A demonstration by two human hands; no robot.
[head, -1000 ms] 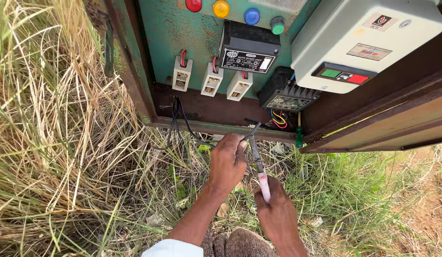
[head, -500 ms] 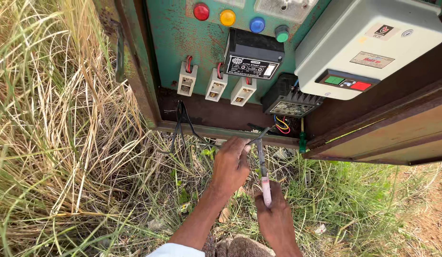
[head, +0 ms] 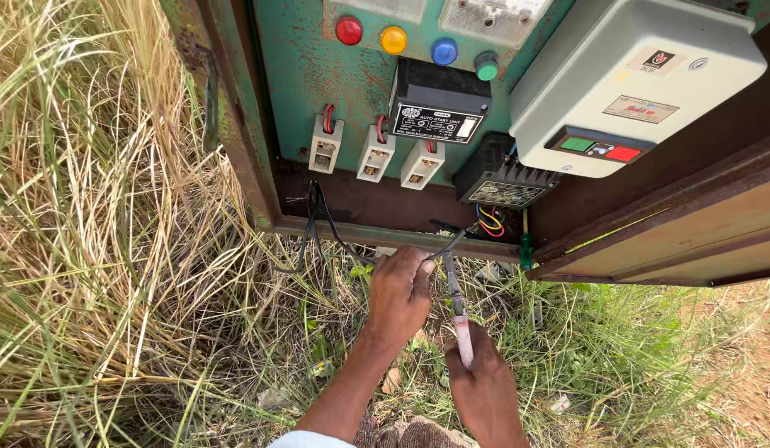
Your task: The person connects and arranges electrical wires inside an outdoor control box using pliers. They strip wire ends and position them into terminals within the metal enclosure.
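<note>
A green electrical cabinet [head: 318, 91] stands open above dry grass [head: 94, 249], with a grey starter box [head: 633, 83] mounted at its right. Black wires [head: 323, 232] hang over its lower edge. The left hand [head: 399, 294] is closed around those wires just below the cabinet. The right hand [head: 484, 390] is clamped on a pink-handled tool [head: 458, 311], whose tip meets the wires.

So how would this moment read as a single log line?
left hand: gripping thin black wire | right hand: holding pink-handled pliers on wire | site: open rusty green electrical cabinet, grass
</note>
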